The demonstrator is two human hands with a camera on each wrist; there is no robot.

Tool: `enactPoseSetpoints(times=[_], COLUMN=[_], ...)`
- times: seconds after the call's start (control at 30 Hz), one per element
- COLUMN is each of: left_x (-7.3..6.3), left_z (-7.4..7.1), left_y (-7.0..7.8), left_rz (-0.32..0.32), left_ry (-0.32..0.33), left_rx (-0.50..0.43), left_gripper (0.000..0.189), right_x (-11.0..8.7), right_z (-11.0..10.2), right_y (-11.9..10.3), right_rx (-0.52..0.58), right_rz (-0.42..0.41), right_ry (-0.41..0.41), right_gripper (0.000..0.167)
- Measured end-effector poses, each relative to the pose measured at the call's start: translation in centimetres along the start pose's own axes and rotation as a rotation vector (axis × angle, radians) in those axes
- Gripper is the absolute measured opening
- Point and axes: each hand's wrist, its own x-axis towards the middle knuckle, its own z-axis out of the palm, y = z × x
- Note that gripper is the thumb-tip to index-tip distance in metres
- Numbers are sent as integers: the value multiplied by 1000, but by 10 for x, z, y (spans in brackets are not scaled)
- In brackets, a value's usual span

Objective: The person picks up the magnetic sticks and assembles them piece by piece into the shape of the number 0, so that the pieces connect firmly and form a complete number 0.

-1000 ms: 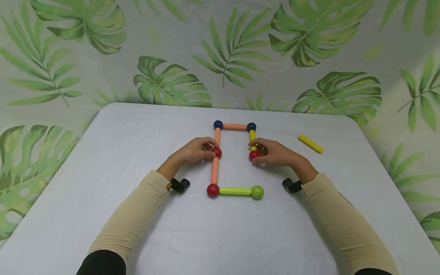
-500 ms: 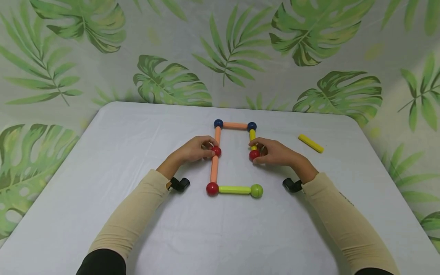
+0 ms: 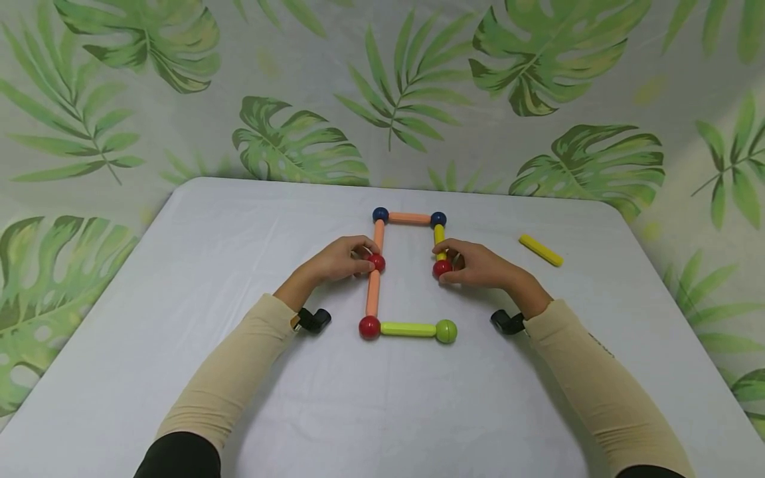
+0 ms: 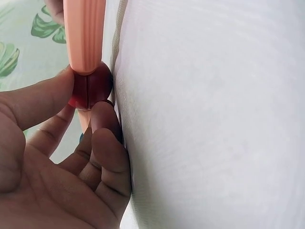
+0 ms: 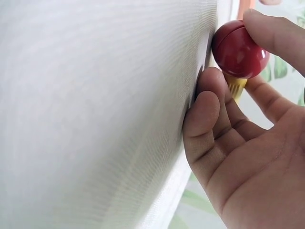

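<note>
On the table lies a figure of joined rods and balls. My left hand (image 3: pixel 342 257) pinches the middle red ball (image 4: pixel 97 86) on its left side, between an upper orange rod (image 3: pixel 379 235) and a lower orange rod (image 3: pixel 373 294). My right hand (image 3: pixel 478 264) pinches another red ball (image 5: pixel 239 50) at the lower end of a short yellow rod (image 3: pixel 439 239). Two dark blue balls, left (image 3: pixel 380 214) and right (image 3: pixel 438 219), flank the top orange rod (image 3: pixel 409 218). At the bottom, a red ball (image 3: pixel 369 327), a lime rod (image 3: pixel 408 329) and a green ball (image 3: pixel 446 331) form a row.
A loose yellow rod (image 3: pixel 540 250) lies to the right of the figure. White cloth covers the table (image 3: pixel 299 405). A leaf-patterned backdrop (image 3: pixel 418 86) stands behind its far edge.
Both hands keep their grip on the same two red balls. The lower part of the figure, with the lime rod and green ball, has shifted very slightly away from me.
</note>
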Motion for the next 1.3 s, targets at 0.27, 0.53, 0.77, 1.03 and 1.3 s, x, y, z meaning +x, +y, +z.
enactPoseSetpoints(times=[0.27, 0.53, 0.77, 1.03, 1.3], left_x=[1, 6, 11, 9, 8], left_z=[0, 0, 0, 0, -1], left_y=[1, 0, 1, 2, 2], left_rz=[-4, -5, -22, -29, -34], left_ry=[14, 36, 42, 32, 24], left_rx=[-1, 15, 13, -2, -6], left_gripper=[27, 27, 28, 30, 30], right_x=[2, 5, 7, 7, 6], right_z=[1, -1, -2, -3, -2], right_y=[2, 2, 3, 4, 2], right_rx=[-8, -11, -16, -17, -14], right_rz=[-11, -15, 3, 8, 19], right_ry=[7, 13, 14, 18, 19], right_gripper=[53, 53, 53, 54, 56])
